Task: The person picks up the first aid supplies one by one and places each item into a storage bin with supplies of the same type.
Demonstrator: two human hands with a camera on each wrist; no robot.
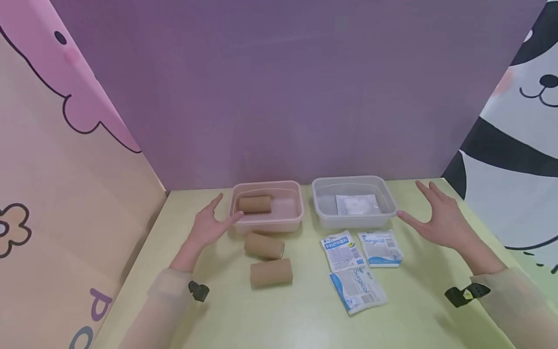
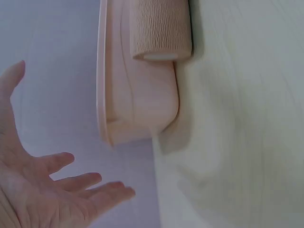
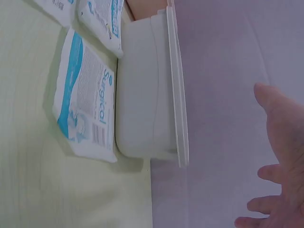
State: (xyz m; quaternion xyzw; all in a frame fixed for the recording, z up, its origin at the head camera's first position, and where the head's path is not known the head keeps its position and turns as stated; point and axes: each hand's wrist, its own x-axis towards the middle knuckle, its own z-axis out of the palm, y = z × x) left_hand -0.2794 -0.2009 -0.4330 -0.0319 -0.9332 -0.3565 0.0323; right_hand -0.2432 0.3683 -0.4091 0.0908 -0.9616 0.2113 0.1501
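My left hand (image 1: pixel 207 228), fingers spread and holding nothing, is at the left end of a pink plastic bin (image 1: pixel 270 226). A tan bandage roll (image 1: pixel 255 204) lies inside that bin. Two more rolls, an upper one (image 1: pixel 264 246) and a lower one (image 1: pixel 271 272), lie on the table before it; crinkled texture shows on one roll (image 2: pixel 160 28) in the left wrist view. My right hand (image 1: pixel 443 222), also spread and with nothing in it, is by the right end of a whitish translucent bin (image 1: pixel 348 221). A white packet (image 1: pixel 357 205) lies in this bin.
Three surgical dressing packets lie in front of the whitish bin: a left one (image 1: pixel 343 251), a right one (image 1: pixel 380 248) and a front one (image 1: pixel 358 291). Both bins stand at the back of the pale table (image 1: pixel 305 325), against a purple panel (image 1: pixel 279 97).
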